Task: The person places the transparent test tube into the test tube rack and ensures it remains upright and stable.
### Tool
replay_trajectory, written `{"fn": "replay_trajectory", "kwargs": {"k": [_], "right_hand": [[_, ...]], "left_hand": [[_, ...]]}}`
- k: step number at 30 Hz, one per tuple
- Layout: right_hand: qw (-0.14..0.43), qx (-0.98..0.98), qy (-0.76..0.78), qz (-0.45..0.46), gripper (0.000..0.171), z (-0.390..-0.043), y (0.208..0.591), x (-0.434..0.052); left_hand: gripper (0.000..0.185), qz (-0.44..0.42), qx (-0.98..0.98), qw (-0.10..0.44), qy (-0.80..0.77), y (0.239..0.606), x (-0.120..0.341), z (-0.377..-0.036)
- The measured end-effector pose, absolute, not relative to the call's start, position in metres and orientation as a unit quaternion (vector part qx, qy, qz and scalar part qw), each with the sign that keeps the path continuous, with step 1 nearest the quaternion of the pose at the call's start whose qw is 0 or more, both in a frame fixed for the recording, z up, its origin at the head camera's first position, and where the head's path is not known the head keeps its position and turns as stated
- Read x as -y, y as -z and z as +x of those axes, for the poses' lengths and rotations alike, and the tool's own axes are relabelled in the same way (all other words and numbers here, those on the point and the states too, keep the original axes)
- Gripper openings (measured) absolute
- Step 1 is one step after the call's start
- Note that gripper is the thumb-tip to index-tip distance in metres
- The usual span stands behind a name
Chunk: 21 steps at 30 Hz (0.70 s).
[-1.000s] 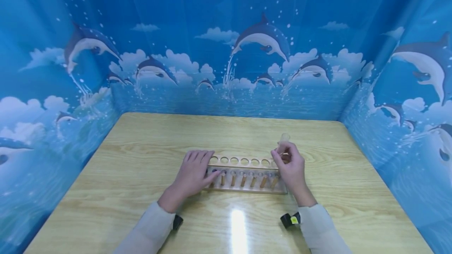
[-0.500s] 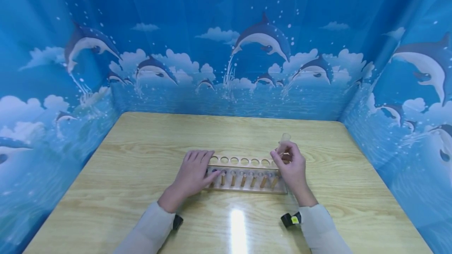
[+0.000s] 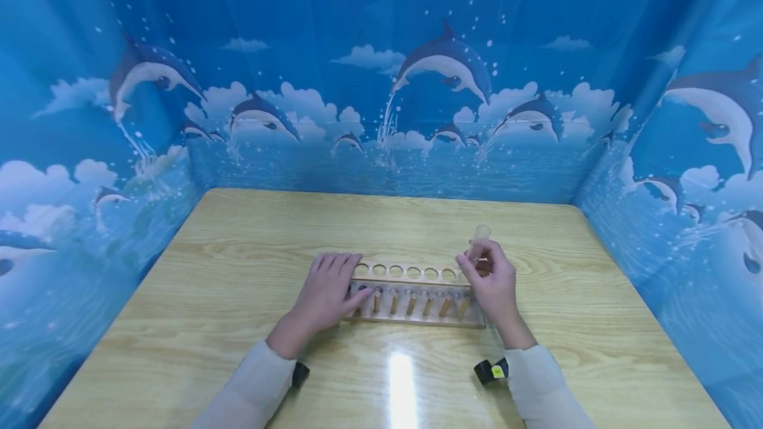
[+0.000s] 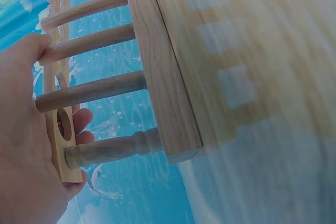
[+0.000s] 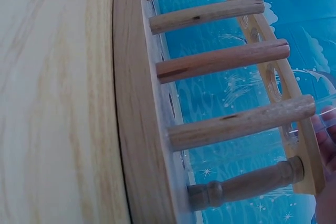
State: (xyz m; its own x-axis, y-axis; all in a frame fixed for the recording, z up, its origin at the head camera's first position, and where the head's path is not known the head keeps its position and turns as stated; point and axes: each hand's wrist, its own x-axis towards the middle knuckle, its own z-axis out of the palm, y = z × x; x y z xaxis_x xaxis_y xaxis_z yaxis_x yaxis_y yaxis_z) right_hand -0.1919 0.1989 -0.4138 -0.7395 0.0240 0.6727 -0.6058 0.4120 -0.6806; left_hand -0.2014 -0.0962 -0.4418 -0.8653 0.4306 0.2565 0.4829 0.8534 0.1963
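Note:
A wooden test tube rack stands on the table with a row of round holes along its upper bar and upright pegs in front. My left hand grips the rack's left end. In the left wrist view the fingers of that hand curl behind the upper bar and the thumb lies on the near side. Over the right end, my right hand pinches a clear test tube, its rim tilted slightly right. In the right wrist view the tube's clear body passes through the end hole, between upper bar and base.
The rack rests on a light wood-grain table. Blue dolphin-print cloth surrounds the table at the back and both sides. A bright light reflection lies on the tabletop in front of the rack. Black wrist cameras sit under the sleeves.

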Motion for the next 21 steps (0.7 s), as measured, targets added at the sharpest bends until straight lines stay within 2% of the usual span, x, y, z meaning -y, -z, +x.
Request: {"fn": "replay_trajectory", "kwargs": {"k": [7,13,15,21], "right_hand": [[0.296,0.774,-0.533,0.174,0.025,-0.192,0.412,-0.198],[0.26,0.778,-0.555,0.141,0.042,-0.188,0.408,-0.199],[0.261,0.787,-0.541,0.143,0.048,-0.187,0.407,-0.2],[0.28,0.798,-0.497,0.191,0.049,-0.196,0.422,-0.209]], "left_hand": [[0.072,-0.239,0.958,0.096,0.126,0.44,0.098,-0.202],[0.072,-0.251,0.956,0.09,0.126,0.439,0.099,-0.203],[0.071,-0.251,0.955,0.091,0.132,0.438,0.099,-0.202],[0.064,-0.253,0.946,0.1,0.174,0.438,0.1,-0.199]]}}
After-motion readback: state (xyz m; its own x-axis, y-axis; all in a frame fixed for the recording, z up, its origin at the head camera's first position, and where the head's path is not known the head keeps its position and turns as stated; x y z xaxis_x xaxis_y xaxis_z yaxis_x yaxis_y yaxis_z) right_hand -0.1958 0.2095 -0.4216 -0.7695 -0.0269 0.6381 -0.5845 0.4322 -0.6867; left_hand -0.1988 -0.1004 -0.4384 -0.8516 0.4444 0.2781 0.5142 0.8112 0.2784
